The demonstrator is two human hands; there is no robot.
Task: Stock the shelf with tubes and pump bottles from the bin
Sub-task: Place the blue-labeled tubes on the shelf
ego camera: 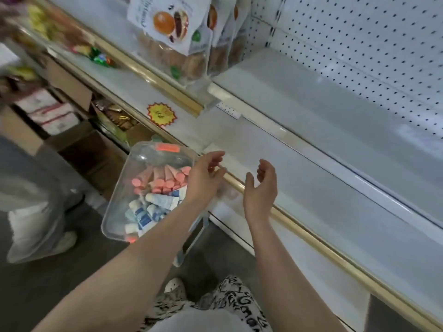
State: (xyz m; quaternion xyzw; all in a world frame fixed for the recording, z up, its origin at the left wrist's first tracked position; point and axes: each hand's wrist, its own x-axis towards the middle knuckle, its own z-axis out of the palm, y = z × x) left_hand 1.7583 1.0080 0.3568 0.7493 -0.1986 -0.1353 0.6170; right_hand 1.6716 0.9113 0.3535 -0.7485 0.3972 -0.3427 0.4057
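White store shelving fills the right side of the head view, with a pegboard [359, 44] back and a bare shelf [335, 207] edged by a gold trim [311, 238] that runs diagonally through the frame. Just left of that trim sits a clear bin [112, 212], tilted in the picture, with an orange label [167, 147] at its far end. Pink tubes [165, 178] lie bunched in its middle and white-and-blue tubes [148, 209] are heaped at its near end. What carries the bin is hidden under the left forearm, which crosses its near right corner and covers some of the tubes. The left hand [203, 180] hangs over the bin's right rim, fingers loosely curled and holding nothing, fingertips close to the trim. The right hand [260, 190] is raised above the trim just beside it, palm turned toward the left hand, fingers relaxed and slightly bent, also holding nothing. The two hands are near each other but apart. On the shelf above stand snack bags [172, 32] printed with an orange fruit, and a yellow starburst sticker [162, 114] is stuck below them. Cardboard boxes [48, 111] crowd the lower shelves at far left, blurred. Another person's grey trouser leg [31, 212] stands on the dark floor beside the bin. At the bottom show patterned trousers [235, 300] and a pale slipper [175, 285].
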